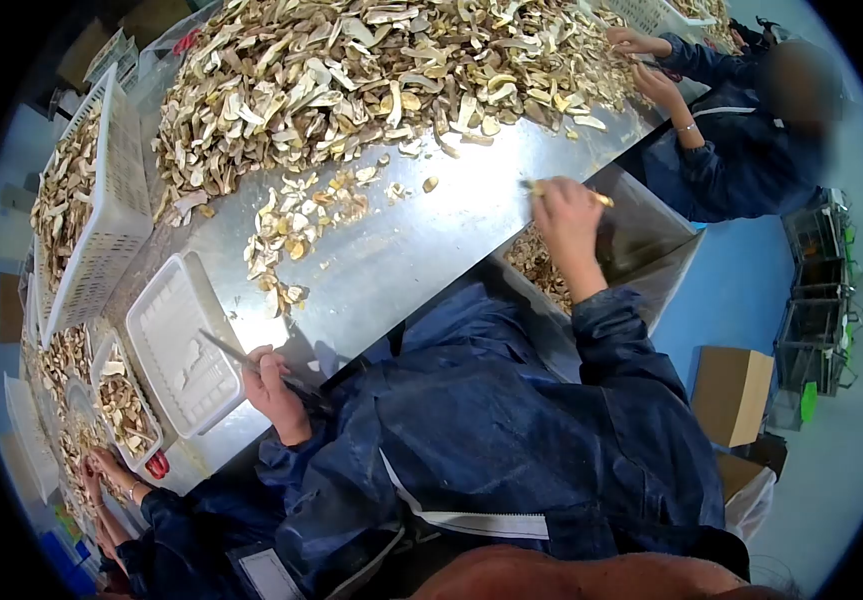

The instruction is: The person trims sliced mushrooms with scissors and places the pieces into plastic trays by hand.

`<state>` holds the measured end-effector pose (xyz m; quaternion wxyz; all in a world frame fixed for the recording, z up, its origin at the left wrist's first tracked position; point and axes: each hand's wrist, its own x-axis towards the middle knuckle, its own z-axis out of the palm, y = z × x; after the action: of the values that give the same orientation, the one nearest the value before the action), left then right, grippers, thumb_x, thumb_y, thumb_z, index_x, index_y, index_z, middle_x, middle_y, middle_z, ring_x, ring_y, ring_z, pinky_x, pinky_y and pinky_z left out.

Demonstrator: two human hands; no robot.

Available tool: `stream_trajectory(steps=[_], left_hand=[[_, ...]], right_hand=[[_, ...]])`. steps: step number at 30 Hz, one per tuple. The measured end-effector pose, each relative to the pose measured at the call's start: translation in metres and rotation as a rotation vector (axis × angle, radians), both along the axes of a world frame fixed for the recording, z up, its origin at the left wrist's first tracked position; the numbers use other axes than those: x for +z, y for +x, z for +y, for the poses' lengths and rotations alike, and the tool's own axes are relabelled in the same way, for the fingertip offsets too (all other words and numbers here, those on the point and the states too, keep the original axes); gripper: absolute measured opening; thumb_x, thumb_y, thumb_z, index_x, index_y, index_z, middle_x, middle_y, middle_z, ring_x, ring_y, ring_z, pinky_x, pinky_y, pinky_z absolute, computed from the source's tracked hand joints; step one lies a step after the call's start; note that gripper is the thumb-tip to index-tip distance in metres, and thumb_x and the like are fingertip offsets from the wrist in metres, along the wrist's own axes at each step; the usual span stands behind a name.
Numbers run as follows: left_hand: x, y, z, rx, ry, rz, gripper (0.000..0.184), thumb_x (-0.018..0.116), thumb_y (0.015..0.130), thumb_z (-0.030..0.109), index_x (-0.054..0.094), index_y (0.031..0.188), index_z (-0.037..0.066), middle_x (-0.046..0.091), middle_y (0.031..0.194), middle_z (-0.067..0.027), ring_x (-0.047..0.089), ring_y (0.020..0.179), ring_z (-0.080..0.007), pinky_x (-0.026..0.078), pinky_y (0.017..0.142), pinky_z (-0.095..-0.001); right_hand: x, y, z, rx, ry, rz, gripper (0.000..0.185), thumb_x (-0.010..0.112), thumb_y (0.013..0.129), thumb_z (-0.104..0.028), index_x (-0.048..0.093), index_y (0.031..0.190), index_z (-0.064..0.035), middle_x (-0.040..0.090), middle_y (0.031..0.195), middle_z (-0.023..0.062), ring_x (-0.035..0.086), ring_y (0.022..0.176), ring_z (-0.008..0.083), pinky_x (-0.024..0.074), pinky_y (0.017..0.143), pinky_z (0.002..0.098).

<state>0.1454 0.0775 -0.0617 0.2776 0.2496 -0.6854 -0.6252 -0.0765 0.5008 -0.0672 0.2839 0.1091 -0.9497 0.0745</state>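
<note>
My left hand (276, 392) is closed around a long thin metal tool (223, 346), whose tip reaches over the edge of a white tray (148, 345). Near the table's front edge, my right hand (567, 217) is closed on a small brush-like tool (601, 200) with a yellowish end and a dark tip. A large heap of dried sliced mushrooms (351, 85) covers the far part of the metal table (401, 255). Between my hands and the heap lies a smaller scatter of pale slices (296, 225), with one brown piece (430, 184) apart from it.
A white basket (121, 215) of slices stands at the left, with a smaller filled tray (123, 405) nearby. Below my right hand is an open lined bin (666, 262) with pieces inside. Co-workers' hands are at upper right (659, 85) and lower left (101, 470).
</note>
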Motion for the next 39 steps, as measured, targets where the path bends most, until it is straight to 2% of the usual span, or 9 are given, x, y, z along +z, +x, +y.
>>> stream_trajectory(steps=[2, 5, 7, 9, 16, 20, 24, 35, 39], left_hand=[[0.007, -0.003, 0.003, -0.020, -0.091, -0.053, 0.023, 0.056, 0.097, 0.016, 0.062, 0.107, -0.003, 0.059, 0.085, -0.0040, 0.051, 0.078, -0.0108, 0.041, 0.072, -0.0250], [0.002, -0.004, 0.001, -0.011, -0.106, -0.064, 0.022, 0.057, 0.098, 0.017, 0.063, 0.107, -0.002, 0.060, 0.085, -0.0038, 0.052, 0.079, -0.0111, 0.042, 0.073, -0.0252], [0.002, -0.005, 0.002, -0.009, -0.137, -0.084, 0.022, 0.057, 0.098, 0.017, 0.063, 0.108, -0.001, 0.060, 0.085, -0.0032, 0.053, 0.079, -0.0110, 0.043, 0.073, -0.0253], [0.002, -0.004, 0.003, -0.009, -0.148, -0.063, 0.020, 0.057, 0.097, 0.016, 0.064, 0.107, 0.000, 0.060, 0.085, -0.0016, 0.053, 0.078, -0.0104, 0.043, 0.073, -0.0244], [0.004, 0.000, 0.001, -0.028, -0.180, -0.047, 0.023, 0.060, 0.095, 0.018, 0.064, 0.104, -0.003, 0.061, 0.084, -0.0036, 0.053, 0.076, -0.0124, 0.043, 0.069, -0.0268], [-0.001, -0.001, 0.000, -0.036, -0.219, -0.068, 0.023, 0.060, 0.095, 0.019, 0.065, 0.102, -0.002, 0.061, 0.083, -0.0050, 0.053, 0.075, -0.0141, 0.044, 0.070, -0.0284], [0.008, -0.001, 0.003, -0.034, -0.252, -0.107, 0.023, 0.061, 0.094, 0.019, 0.065, 0.101, -0.002, 0.060, 0.082, -0.0069, 0.053, 0.075, -0.0150, 0.044, 0.069, -0.0295], [0.009, 0.001, 0.002, -0.029, -0.239, -0.044, 0.024, 0.062, 0.094, 0.021, 0.065, 0.101, -0.002, 0.059, 0.077, -0.0049, 0.052, 0.070, -0.0142, 0.043, 0.065, -0.0303], [0.013, 0.001, 0.002, -0.051, -0.288, -0.088, 0.024, 0.062, 0.094, 0.021, 0.064, 0.101, -0.002, 0.059, 0.076, -0.0063, 0.053, 0.070, -0.0154, 0.044, 0.065, -0.0309]], right_hand=[[0.015, -0.002, 0.010, -0.231, 0.160, 0.029, 0.030, 0.066, 0.089, -0.031, 0.068, 0.112, -0.0125, 0.062, 0.121, 0.0068, 0.054, 0.118, 0.0263, 0.0364, 0.097, 0.0491], [0.040, -0.023, -0.025, -0.146, 0.016, 0.150, 0.028, 0.071, 0.084, -0.022, 0.070, 0.110, -0.0126, 0.064, 0.117, 0.0089, 0.059, 0.111, 0.0286, 0.0425, 0.094, 0.0503], [0.056, -0.038, -0.079, 0.299, -0.380, -0.081, 0.025, 0.071, 0.082, -0.017, 0.070, 0.105, -0.0092, 0.066, 0.106, 0.0125, 0.064, 0.097, 0.0331, 0.0503, 0.083, 0.0467], [0.046, -0.057, -0.135, 0.552, -0.392, -0.065, 0.016, 0.067, 0.083, -0.013, 0.069, 0.097, -0.0060, 0.064, 0.094, 0.0143, 0.066, 0.084, 0.0365, 0.0532, 0.074, 0.0451], [0.015, -0.090, -0.208, 0.479, -0.019, -0.317, 0.013, 0.061, 0.086, -0.012, 0.071, 0.090, -0.0060, 0.065, 0.100, 0.0146, 0.067, 0.087, 0.0353, 0.0549, 0.076, 0.0440], [0.027, -0.082, -0.193, 0.468, -0.184, -0.389, 0.015, 0.067, 0.081, -0.012, 0.072, 0.092, -0.0051, 0.067, 0.094, 0.0144, 0.069, 0.083, 0.0339, 0.0557, 0.074, 0.0423], [0.052, -0.080, -0.207, 0.465, -0.903, -0.955, 0.023, 0.062, 0.084, -0.012, 0.073, 0.103, -0.0046, 0.071, 0.085, 0.0123, 0.068, 0.083, 0.0256, 0.0544, 0.078, 0.0357], [0.029, -0.037, -0.318, 0.955, -0.034, -0.379, 0.032, 0.059, 0.086, -0.005, 0.068, 0.115, -0.0141, 0.062, 0.116, 0.0107, 0.066, 0.098, 0.0321, 0.0545, 0.082, 0.0411], [0.043, -0.030, -0.278, 0.745, -0.005, -0.349, 0.034, 0.062, 0.085, -0.008, 0.067, 0.118, -0.0152, 0.064, 0.113, 0.0099, 0.067, 0.096, 0.0324, 0.0549, 0.081, 0.0418]])
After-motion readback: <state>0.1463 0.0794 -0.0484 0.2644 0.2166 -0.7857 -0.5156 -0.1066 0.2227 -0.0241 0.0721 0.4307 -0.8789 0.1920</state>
